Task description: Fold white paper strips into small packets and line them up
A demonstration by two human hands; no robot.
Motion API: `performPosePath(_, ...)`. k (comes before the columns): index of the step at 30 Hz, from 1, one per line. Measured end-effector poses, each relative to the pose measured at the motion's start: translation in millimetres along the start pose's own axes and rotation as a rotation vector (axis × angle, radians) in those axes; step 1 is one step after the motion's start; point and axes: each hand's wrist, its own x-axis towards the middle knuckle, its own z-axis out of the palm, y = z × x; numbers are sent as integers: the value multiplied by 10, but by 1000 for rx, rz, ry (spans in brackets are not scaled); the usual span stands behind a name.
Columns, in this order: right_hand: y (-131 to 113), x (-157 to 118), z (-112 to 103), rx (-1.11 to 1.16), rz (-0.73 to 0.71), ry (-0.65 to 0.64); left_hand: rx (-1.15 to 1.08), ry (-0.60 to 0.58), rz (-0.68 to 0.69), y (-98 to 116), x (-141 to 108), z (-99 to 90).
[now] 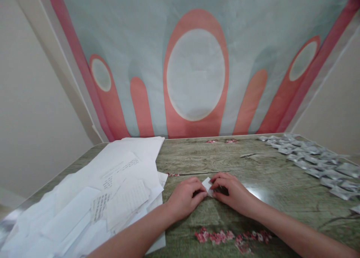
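Observation:
Between my two hands is a small folded piece of white paper [207,184], held just above or on the table; I cannot tell which. The fingertips of my left hand [187,194] pinch its left side. On its right side, my right hand [232,192] pinches it between thumb and fingers. Parts of the paper are hidden behind the fingertips. To the left of my left hand lies a large heap of loose white paper sheets [132,149], some with printed lines of text.
Several small folded greyish-white paper pieces [312,160] lie in rows along the table's right side. The wood-patterned table [191,156] carries pink flower prints [216,236]. Behind its far edge hangs a blue-grey and coral backdrop [197,66].

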Motion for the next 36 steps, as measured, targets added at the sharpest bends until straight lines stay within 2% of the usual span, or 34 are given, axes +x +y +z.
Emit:
performPosePath(12, -15, -14, -84, 53, -21, -51, -41, 82, -104, 5, 39, 57)
performPosePath(22, -73, -85, -363, -61, -215, -292, -51, 117, -131, 4, 53, 98)
performPosePath(26, -46, -88, -444, -136, -240, -416, -61, 132, -132, 9, 46, 107)
performPosePath(36, -16, -119, -355, -259, -233, -474, -10, 147, -118, 10, 14, 125)
